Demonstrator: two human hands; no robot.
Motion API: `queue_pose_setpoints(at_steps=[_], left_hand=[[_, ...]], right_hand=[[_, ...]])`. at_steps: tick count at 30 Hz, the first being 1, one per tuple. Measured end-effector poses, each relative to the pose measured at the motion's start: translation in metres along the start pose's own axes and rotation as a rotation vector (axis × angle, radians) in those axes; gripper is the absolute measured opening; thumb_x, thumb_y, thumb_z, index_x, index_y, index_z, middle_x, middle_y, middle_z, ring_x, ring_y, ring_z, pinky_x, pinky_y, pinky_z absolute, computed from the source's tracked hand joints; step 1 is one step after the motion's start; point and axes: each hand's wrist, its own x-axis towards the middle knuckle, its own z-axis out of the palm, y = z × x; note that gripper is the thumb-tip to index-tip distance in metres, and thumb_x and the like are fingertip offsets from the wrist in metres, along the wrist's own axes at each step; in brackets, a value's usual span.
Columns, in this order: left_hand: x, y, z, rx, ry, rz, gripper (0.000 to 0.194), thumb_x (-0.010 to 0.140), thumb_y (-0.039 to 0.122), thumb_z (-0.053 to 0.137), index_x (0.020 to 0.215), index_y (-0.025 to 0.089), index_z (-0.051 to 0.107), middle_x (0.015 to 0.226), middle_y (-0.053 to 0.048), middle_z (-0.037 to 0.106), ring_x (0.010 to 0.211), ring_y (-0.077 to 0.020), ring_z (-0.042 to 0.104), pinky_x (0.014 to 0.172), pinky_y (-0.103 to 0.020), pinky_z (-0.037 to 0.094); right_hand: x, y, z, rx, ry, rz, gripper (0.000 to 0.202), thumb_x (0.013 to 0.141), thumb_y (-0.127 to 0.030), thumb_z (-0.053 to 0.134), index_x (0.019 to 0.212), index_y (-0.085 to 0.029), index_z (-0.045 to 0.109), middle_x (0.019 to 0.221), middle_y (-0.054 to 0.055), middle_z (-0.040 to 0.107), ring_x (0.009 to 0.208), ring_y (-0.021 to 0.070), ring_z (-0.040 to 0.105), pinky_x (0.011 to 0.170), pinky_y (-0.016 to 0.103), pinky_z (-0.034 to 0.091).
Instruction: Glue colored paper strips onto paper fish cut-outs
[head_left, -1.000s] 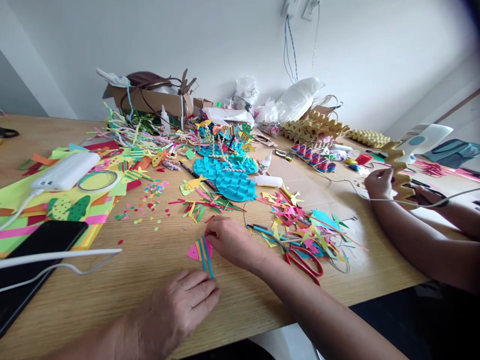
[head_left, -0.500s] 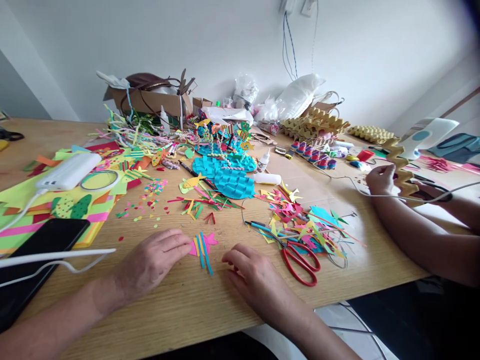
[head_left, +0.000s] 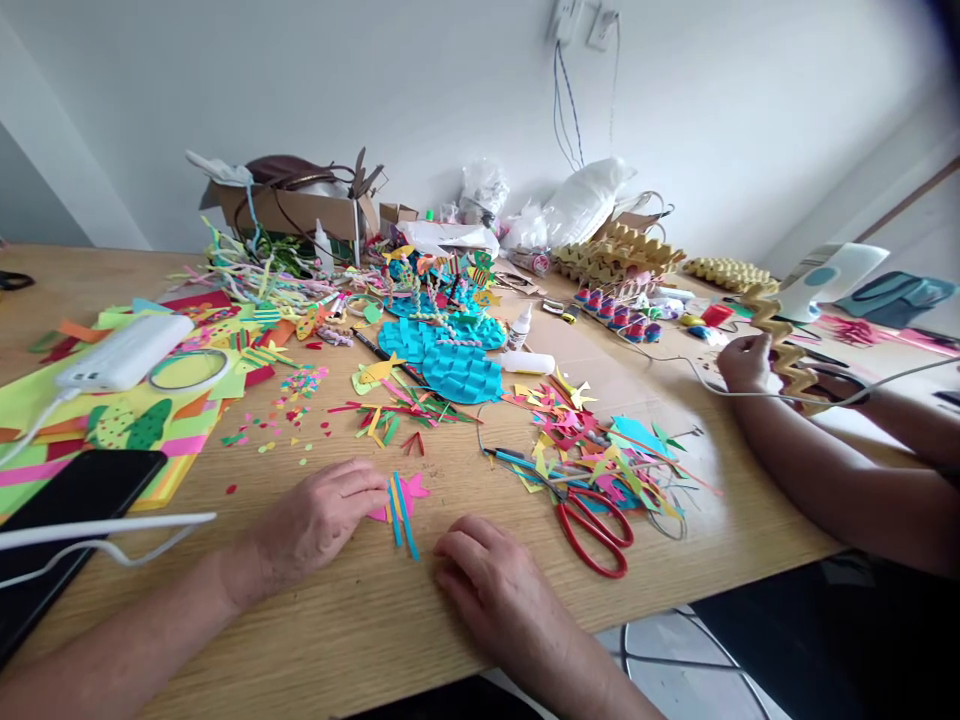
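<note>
Taking the fish as the centre of the clock, with 12 pointing away from you, the small pink paper fish (head_left: 415, 490) is lying flat on the wood-grain tabletop (head_left: 300, 650) in front of you, its forked tail pointing to about 3 o'clock. Narrow blue paper strips (head_left: 409, 520) are crossing its body beside yellow ones and reaching past it toward 6 o'clock. Your left hand (head_left: 319, 515) is resting at 9 o'clock, its fingers drawing together and touching the head end; I cannot tell whether they are pinching the paper. Your right hand (head_left: 499, 580) is resting at 4 o'clock, apart from the fish, its fingers curling loosely; their tips are partly hidden, so I cannot tell whether they are closed. Red-handled metal scissors (head_left: 626, 537) are lying at 3 o'clock, near a heap of multicoloured paper scraps (head_left: 577, 430). A bright blue, scale-textured paper piece (head_left: 459, 375) is lying at 1 o'clock. At 9 o'clock a black smartphone (head_left: 82, 540) is lying well apart, and at 10 o'clock a white rectangular power bank (head_left: 126, 352) is sitting on coloured paper sheets (head_left: 176, 480). Toward 2 o'clock, a co-worker's hand (head_left: 745, 362) is holding a yellowish zigzag cardboard strip (head_left: 787, 360).
</note>
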Motion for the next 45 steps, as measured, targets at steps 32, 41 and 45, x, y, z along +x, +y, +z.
queue_pose_setpoints(at_steps=[32, 41, 45], left_hand=[[-0.009, -0.012, 0.002, -0.064, 0.122, -0.190, 0.033, 0.082, 0.003, 0.032, 0.089, 0.019, 0.061, 0.088, -0.003, 0.065, 0.085, -0.0107, 0.062, 0.075, -0.016, 0.047], [-0.009, -0.010, 0.002, -0.070, 0.070, -0.263, 0.035, 0.082, 0.003, 0.032, 0.086, 0.019, 0.062, 0.088, -0.003, 0.066, 0.084, -0.0125, 0.062, 0.075, -0.019, 0.048], [-0.007, -0.009, 0.000, -0.073, 0.060, -0.259, 0.036, 0.082, 0.003, 0.031, 0.084, 0.019, 0.063, 0.087, -0.004, 0.066, 0.083, -0.0128, 0.063, 0.073, -0.019, 0.049]], right_hand=[[0.037, 0.110, -0.082, -0.579, 0.060, 0.589, 0.022, 0.084, -0.026, 0.043, 0.085, -0.017, 0.064, 0.091, 0.009, 0.063, 0.081, 0.0197, 0.058, 0.059, 0.025, 0.031], [0.044, 0.120, -0.080, -0.540, 0.038, 0.591, 0.021, 0.080, -0.020, 0.043, 0.082, -0.017, 0.065, 0.084, 0.008, 0.065, 0.077, 0.0187, 0.058, 0.055, 0.025, 0.030], [0.043, 0.120, -0.083, -0.522, 0.039, 0.531, 0.026, 0.081, -0.017, 0.042, 0.094, -0.019, 0.064, 0.092, 0.007, 0.064, 0.081, 0.0181, 0.058, 0.057, 0.024, 0.031]])
